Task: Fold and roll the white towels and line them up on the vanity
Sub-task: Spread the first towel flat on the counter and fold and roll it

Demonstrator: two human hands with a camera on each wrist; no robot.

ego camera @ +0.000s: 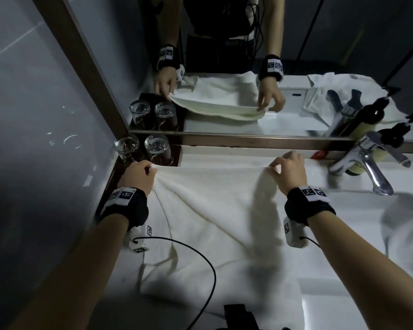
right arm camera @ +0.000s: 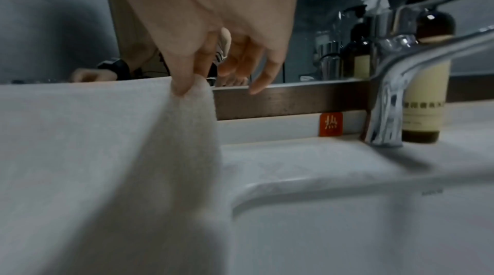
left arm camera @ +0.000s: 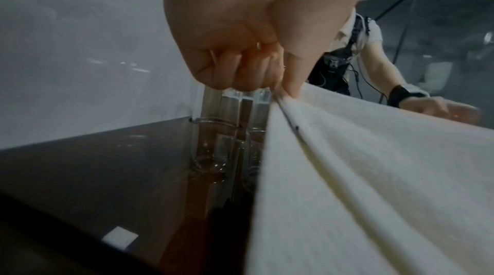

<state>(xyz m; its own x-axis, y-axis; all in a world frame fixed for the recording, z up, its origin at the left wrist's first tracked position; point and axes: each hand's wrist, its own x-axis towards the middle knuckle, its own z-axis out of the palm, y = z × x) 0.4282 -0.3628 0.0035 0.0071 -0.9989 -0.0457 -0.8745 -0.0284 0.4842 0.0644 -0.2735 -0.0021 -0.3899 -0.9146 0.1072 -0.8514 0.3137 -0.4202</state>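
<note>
Worktop (ego camera: 358, 222): white vanity surface, pale and smooth, running below a brown-framed mirror (ego camera: 224, 55); a moulded basin edge shows in the right wrist view.

White towel (ego camera: 212, 210): one large piece of off-white terry cloth with a soft looped nap. Its far edge is lifted and drawn taut between both hands near the mirror frame; the rest slopes down and lies spread on the worktop toward the person. Long diagonal creases fan out from the left corner. A stitched hem runs along the side edge in the left wrist view. The lower part is loosely rumpled.

Second towel (ego camera: 405, 234): white, bunched at the right edge over the basin, blurred.

Faucet (ego camera: 367, 163): chrome, single lever, right of the held towel, well apart from it.

Bottle (right arm camera: 425, 99): dark top, cream body, just behind the faucet.

Left hand (ego camera: 138, 172): fingers curled into a fist, gripping the towel's far left corner, just beside the glasses.

Right hand (ego camera: 291, 170): thumb and forefinger pinching the far right corner; the other fingers (right arm camera: 263, 76) hang loose and apart.

Two glasses (ego camera: 141, 148): clear, upturned on a dark tray in the left corner.

Red tag (right arm camera: 331, 124): small, against the backsplash left of the faucet.
</note>
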